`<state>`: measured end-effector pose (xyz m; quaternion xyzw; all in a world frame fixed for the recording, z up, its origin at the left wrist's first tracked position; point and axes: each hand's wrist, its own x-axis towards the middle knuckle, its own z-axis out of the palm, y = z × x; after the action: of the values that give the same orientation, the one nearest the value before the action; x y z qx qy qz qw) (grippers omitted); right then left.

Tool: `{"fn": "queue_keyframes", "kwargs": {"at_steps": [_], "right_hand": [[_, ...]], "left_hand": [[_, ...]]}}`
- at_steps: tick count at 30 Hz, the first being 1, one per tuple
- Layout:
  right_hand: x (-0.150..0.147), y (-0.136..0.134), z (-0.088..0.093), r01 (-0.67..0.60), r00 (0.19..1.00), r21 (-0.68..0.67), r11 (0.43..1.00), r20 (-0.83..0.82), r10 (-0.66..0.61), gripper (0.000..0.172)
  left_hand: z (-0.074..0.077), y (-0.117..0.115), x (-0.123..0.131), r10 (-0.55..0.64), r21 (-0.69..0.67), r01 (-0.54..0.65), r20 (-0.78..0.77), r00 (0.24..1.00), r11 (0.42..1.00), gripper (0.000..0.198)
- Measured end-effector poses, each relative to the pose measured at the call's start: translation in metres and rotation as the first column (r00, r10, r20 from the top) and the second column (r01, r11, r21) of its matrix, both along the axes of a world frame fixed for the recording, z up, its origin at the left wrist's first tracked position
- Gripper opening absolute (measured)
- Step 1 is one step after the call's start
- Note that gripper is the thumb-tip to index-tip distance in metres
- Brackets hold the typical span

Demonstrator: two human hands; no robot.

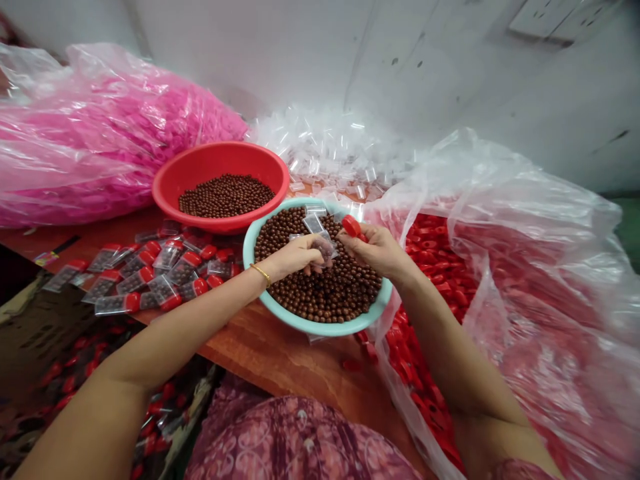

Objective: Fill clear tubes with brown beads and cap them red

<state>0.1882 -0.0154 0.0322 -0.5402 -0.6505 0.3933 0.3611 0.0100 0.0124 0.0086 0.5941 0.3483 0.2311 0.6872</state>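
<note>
My left hand (296, 257) is closed on a small clear plastic bag (325, 245) over a teal bowl (320, 325) full of brown beads (330, 293). My right hand (376, 250) pinches a red cap (351, 226) right beside the bag's open end. Both hands hover just above the beads. A few more empty clear bags (315, 217) lie on the beads at the bowl's far side.
A red bowl (200, 170) of brown beads stands behind. Several filled bags with red caps (150, 273) lie on the wooden table (265, 353) at left. A big clear sack of red caps (500, 280) sits right, a pink sack (95, 133) back left, and empty bags (330, 150) behind.
</note>
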Motion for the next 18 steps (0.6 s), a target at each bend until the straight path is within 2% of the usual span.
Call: {"fn": "queue_keyframes", "kwargs": {"at_steps": [5, 10, 12, 16, 18], "right_hand": [[-0.016, 0.002, 0.011, -0.074, 0.997, -0.014, 0.997, 0.004, 0.074, 0.035], [-0.015, -0.004, 0.011, -0.142, 0.989, -0.075, 0.987, -0.060, 0.138, 0.035], [-0.012, -0.007, 0.011, -0.104, 0.992, -0.123, 0.987, -0.081, 0.095, 0.040], [-0.006, -0.010, 0.007, 0.052, 0.977, -0.177, 0.983, -0.196, -0.087, 0.056], [-0.005, -0.012, 0.004, 0.079, 0.969, -0.167, 0.983, -0.220, -0.116, 0.060]], "left_hand": [[-0.001, -0.001, -0.001, -0.054, 0.115, 0.060, -0.057, 0.997, 0.992, 0.034], [-0.004, -0.002, -0.002, -0.070, 0.159, 0.071, -0.010, 0.997, 0.985, 0.034], [-0.004, -0.001, -0.002, -0.069, 0.166, 0.068, 0.002, 0.998, 0.984, 0.032], [-0.004, -0.001, -0.002, -0.085, 0.182, 0.076, 0.043, 0.995, 0.980, 0.027], [-0.005, -0.001, -0.001, -0.092, 0.211, 0.076, 0.069, 0.993, 0.974, 0.024]]}}
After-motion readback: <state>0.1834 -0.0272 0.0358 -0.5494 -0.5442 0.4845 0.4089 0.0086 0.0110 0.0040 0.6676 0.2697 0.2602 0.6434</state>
